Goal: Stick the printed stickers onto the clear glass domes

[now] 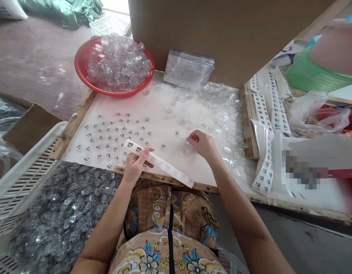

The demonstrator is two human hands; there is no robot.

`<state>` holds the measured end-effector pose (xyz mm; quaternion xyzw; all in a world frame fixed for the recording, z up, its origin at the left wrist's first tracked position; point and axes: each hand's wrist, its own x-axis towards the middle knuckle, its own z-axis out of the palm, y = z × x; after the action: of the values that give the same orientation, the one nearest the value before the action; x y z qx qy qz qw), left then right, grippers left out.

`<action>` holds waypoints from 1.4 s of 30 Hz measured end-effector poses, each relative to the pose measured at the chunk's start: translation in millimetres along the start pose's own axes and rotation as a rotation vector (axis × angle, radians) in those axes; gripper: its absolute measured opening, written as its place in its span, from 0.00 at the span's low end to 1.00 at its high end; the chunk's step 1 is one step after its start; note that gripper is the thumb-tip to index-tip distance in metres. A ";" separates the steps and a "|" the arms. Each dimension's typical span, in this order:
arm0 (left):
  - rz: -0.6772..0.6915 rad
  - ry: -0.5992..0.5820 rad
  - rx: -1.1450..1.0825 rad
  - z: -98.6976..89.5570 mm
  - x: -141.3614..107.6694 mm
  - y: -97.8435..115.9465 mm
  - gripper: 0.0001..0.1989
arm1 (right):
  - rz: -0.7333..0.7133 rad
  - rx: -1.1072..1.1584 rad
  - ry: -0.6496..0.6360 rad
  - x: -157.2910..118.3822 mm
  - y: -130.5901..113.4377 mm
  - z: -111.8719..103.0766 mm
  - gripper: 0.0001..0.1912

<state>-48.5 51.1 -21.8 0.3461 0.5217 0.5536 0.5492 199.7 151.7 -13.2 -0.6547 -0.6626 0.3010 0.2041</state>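
My left hand (135, 166) is closed round a white sticker strip (167, 168), thumb on top. Two black panda-like prints show near its upper left end, and the strip slants down to the right past the table's front edge. My right hand (203, 145) is pinched just above the white tabletop; what is between its fingertips is too small to make out. Around it lie loose transparent plastic discs (203, 126). To the left, several discs bearing the same black prints (108, 136) are spread in loose rows, and one printed disc (177, 133) lies near my right fingertips.
A red basin (79, 70) heaped with transparent discs stands at the back left. Below left, a white crate (24, 167) holds many printed discs. Sticker strips (263, 110) lie right of a wooden edge (249, 121). A cardboard box (204, 28) and plastic bag (189, 70) stand behind.
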 end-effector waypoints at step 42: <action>-0.071 -0.131 -0.103 -1.8 4.3 -1.9 0.30 | -0.617 0.146 0.028 -69.4 -90.5 67.9 0.10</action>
<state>-50.4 54.6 -24.8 0.3343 0.4673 0.5360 0.6185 91.2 77.5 5.8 -0.4106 -0.8038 0.2627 0.3411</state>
